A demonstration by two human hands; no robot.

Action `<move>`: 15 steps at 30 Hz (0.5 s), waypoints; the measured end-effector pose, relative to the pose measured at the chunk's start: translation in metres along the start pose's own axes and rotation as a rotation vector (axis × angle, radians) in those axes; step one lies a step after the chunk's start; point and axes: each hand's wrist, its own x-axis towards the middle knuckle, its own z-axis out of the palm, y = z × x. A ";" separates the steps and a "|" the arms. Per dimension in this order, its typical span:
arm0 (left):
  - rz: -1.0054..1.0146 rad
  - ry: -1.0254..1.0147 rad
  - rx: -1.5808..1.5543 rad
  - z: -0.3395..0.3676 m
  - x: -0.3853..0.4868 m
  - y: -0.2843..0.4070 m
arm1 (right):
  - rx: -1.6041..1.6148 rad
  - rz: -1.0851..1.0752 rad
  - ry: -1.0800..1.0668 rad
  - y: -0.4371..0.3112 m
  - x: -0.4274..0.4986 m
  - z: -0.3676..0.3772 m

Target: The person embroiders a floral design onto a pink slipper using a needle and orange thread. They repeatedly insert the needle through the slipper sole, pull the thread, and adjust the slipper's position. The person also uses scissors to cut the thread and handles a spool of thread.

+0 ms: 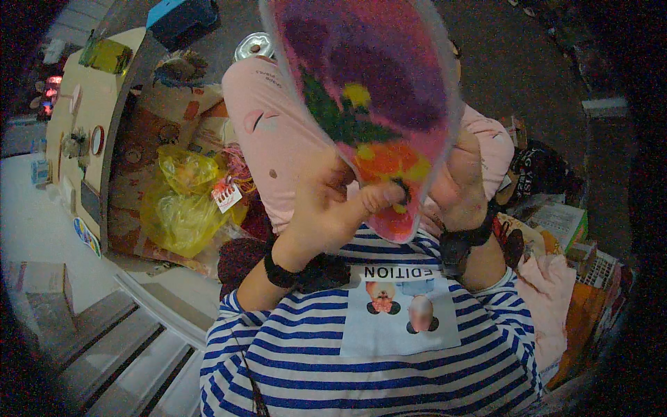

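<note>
A shoe insole (375,125), pink and purple with a white edge and a green, orange and yellow flower pattern, is raised lengthwise close to the camera. My left hand (328,213) grips its narrow lower end, the thumb lying across the patterned face near a small dark spot. The other fingers of this hand are partly behind the insole. Curled fingers of my right hand (458,182) lie at the insole's right edge; the insole hides part of them, so their hold is unclear. Both hands are above my lap in pink patterned trousers (260,120).
At left, yellow plastic bags (182,208) and pink thread (238,166) with a white tag lie beside a pale cabinet (83,109). A blue box (180,21) and a round metal lid (254,47) are ahead. Pink cloth (547,297), a carton (557,224) and a black bag (542,167) lie at right.
</note>
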 end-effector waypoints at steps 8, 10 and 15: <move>-0.075 0.056 0.064 -0.008 0.006 -0.006 | -0.621 -0.030 -0.281 -0.001 -0.014 -0.008; -0.072 0.031 0.099 -0.010 0.007 -0.007 | -0.576 -0.069 -0.255 0.002 -0.016 -0.003; -0.056 -0.140 0.111 -0.009 0.005 -0.001 | -0.259 -0.195 -0.094 0.014 -0.017 0.011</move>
